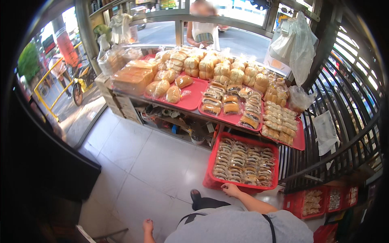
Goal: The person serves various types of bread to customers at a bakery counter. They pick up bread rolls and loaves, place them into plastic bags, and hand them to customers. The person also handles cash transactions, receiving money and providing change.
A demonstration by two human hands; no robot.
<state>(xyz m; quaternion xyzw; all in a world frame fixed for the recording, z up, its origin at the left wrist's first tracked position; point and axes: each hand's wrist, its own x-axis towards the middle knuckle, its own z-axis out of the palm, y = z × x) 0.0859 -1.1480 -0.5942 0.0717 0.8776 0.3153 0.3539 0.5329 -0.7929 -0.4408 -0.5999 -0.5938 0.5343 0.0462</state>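
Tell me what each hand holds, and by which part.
Nothing is visibly held. The left hand looks empty; the right hand is by the near rim of the red crate, contact unclear.

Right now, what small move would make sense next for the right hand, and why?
Probably ease the right hand forward over the red crate's rim toward the wrapped buns: it is already at the crate's near edge, no item shows in it, and the left hand hangs farther away.
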